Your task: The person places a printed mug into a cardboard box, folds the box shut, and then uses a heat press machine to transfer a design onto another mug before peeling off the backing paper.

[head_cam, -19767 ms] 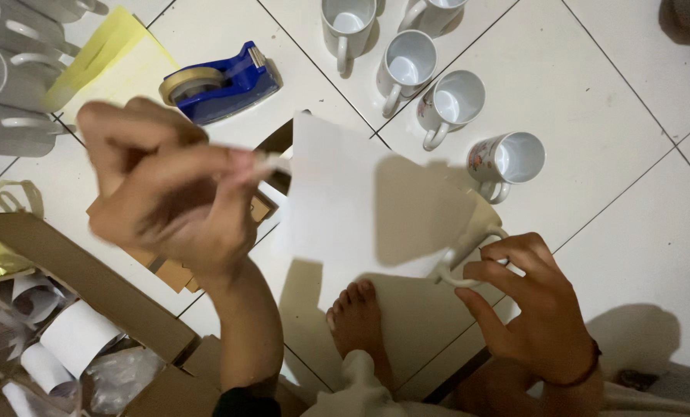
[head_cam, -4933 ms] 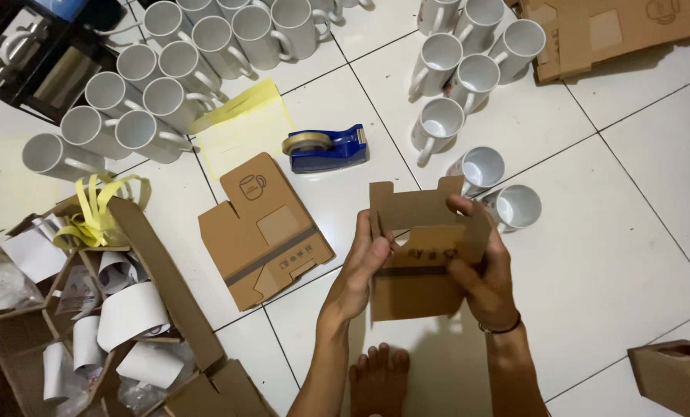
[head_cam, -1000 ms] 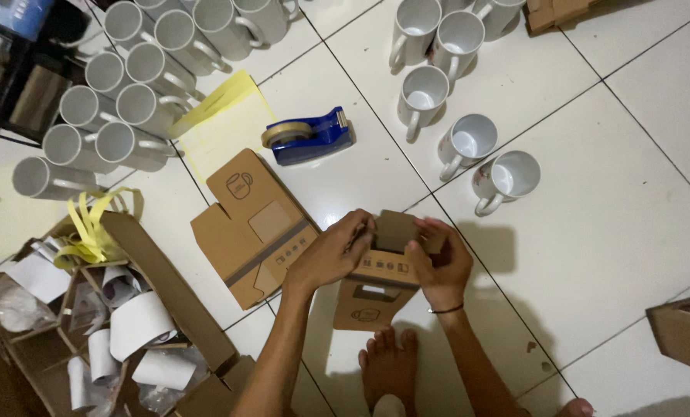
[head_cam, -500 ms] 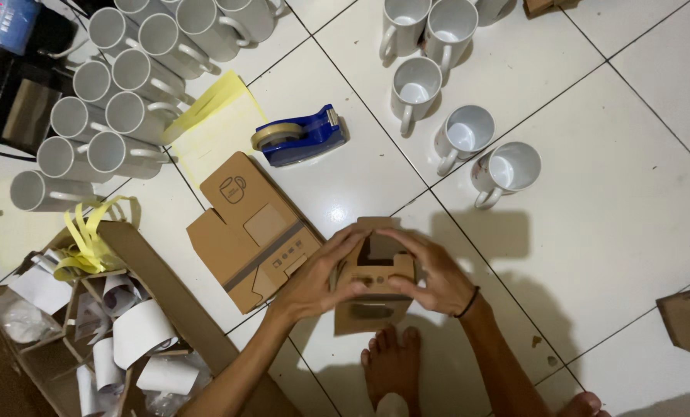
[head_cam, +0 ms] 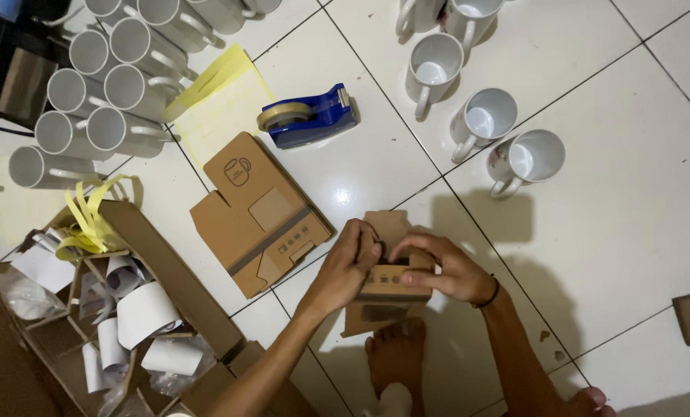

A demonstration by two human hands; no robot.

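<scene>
A small brown cardboard box (head_cam: 387, 297) rests on the white tiled floor between my hands. My left hand (head_cam: 350, 262) grips its left side, fingers curled over the top edge. My right hand (head_cam: 441, 266) presses on the top flap from the right. My bare foot (head_cam: 395, 355) lies just below the box. A flat, unfolded cardboard box (head_cam: 258, 212) lies on the floor to the left of my hands.
A blue tape dispenser (head_cam: 310, 117) sits on the floor above the flat box, beside yellow paper (head_cam: 221, 100). White mugs (head_cam: 484, 120) stand at upper right; more lie in rows (head_cam: 105, 100) at upper left. A large carton (head_cam: 121, 309) with paper-wrapped items is lower left.
Both hands have lowered the small box to the floor and closed in over its top; the view has shifted slightly.
</scene>
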